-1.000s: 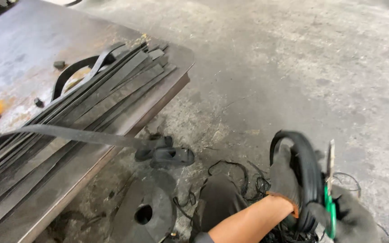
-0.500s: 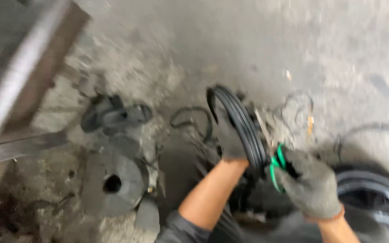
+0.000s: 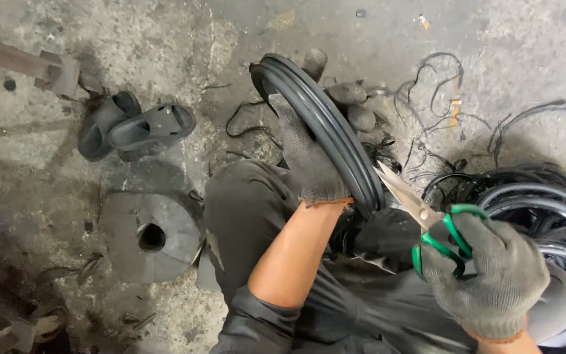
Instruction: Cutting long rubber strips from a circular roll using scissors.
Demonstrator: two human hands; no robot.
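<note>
Scissors (image 3: 427, 226) with green handles sit in the gloved right hand (image 3: 492, 275), whose fingers (image 3: 476, 239) are clenched through the loops; the blades are parted, their tips just beside the lower end of a black rubber coil (image 3: 325, 124). The gloved left hand (image 3: 309, 157) grasps that coil, thumb side lying along its inner edge and fingers (image 3: 355, 105) wrapped behind it, so the curved bundle of strips stands tilted above the person's dark-trousered lap (image 3: 250, 210). The coil's top end arches up and to the left over the concrete floor (image 3: 165, 39); its bottom end meets the scissors near the knee.

To the right, a larger heap of black rubber rings (image 3: 538, 203) lies on the floor, partly hidden behind the right hand. Thin black offcuts (image 3: 433, 85) curl on the floor beyond the coil. On the left, a pair of dark sandals (image 3: 135, 124) rests on the floor, one overlapping the other. Nearer the person, a grey round disc (image 3: 152, 236) with a centre hole lies flat beside the left leg. A rusty metal bar end (image 3: 54, 72) juts in at the upper left.
</note>
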